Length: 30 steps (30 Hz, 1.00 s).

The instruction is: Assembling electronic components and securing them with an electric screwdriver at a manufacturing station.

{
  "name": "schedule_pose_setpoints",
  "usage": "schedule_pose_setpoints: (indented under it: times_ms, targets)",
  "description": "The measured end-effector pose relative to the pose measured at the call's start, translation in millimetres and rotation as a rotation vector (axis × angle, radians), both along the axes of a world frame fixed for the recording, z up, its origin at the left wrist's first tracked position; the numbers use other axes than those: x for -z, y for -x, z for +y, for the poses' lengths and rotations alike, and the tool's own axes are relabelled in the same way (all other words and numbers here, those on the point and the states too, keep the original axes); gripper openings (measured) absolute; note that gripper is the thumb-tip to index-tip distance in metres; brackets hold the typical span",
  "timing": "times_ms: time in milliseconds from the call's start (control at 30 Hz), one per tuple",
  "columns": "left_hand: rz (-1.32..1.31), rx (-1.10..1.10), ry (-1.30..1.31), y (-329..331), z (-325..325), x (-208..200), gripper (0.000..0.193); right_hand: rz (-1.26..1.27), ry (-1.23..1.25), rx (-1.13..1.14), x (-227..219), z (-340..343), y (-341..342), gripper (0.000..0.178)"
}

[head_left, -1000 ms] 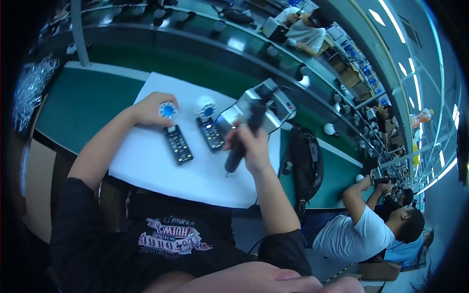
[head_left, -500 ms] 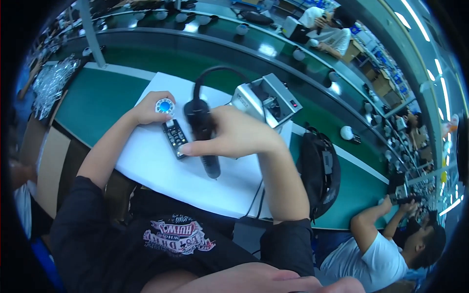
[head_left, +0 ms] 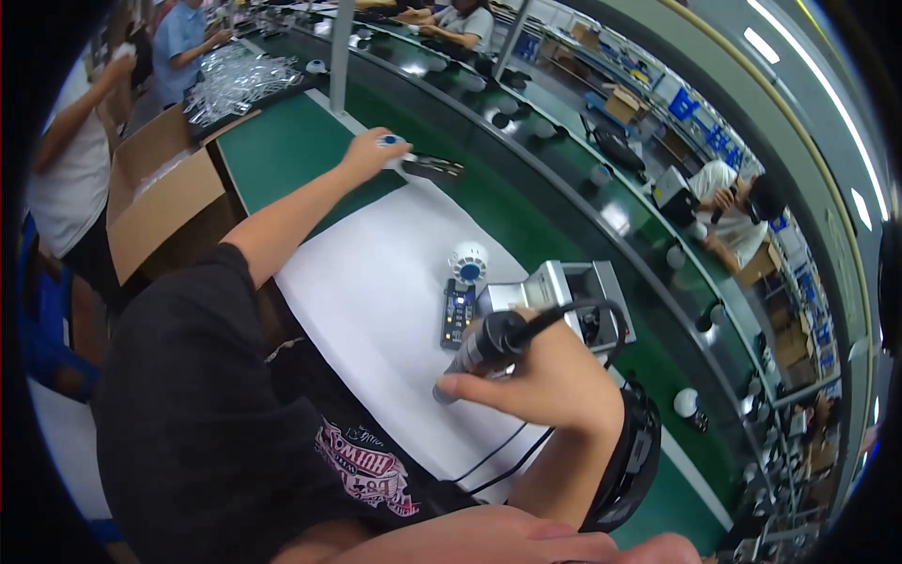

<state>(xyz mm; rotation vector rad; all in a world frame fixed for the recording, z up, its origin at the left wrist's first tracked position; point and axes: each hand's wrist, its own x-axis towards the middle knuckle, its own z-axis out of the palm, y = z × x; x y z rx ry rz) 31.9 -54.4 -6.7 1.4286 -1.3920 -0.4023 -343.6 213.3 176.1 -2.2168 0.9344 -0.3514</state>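
Note:
My left hand point(head_left: 362, 156) is stretched out to the far edge of the white sheet point(head_left: 352, 273). Its fingers are closed round a white round device point(head_left: 391, 163) with a blue centre, and a dark flat piece with small metallic parts point(head_left: 434, 167) extends from it. Another white round device with a blue middle point(head_left: 468, 263) lies on the sheet, touching the top end of a black board with small lights point(head_left: 458, 315). My right hand point(head_left: 554, 381) grips a black corded electric screwdriver point(head_left: 489, 346), tilted with its lower end over the sheet, close below the board.
A silver box-shaped machine point(head_left: 564, 291) stands right of the board. Beside my right forearm sits a black bag point(head_left: 629, 461). The green conveyor point(head_left: 526, 202) carries round units beyond. An open cardboard box point(head_left: 169, 202) is at left. Several co-workers are around.
My view has turned left. My left hand has left the device beside the board and reached away, now holding another one. The screwdriver remains in my right hand, closer to me.

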Motion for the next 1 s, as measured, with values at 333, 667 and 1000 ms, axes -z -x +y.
schedule_pose_setpoints:
  times_ms: [333, 667, 1000]
  targets:
    - [-0.334, 0.07, -0.162, 157, -48, -2, 0.071, 0.036, -0.009, 0.134, -7, 9, -13, 0.037]
    - [-0.426, -0.169, 0.274, 147, -29, 11, 0.062, -0.053, -0.236, 0.05, -10, 5, -23, 0.035]
    - [-0.175, 0.399, 0.124, 168, -4, 6, 0.026, -0.028, -0.085, 0.147, -6, 15, -28, 0.035]
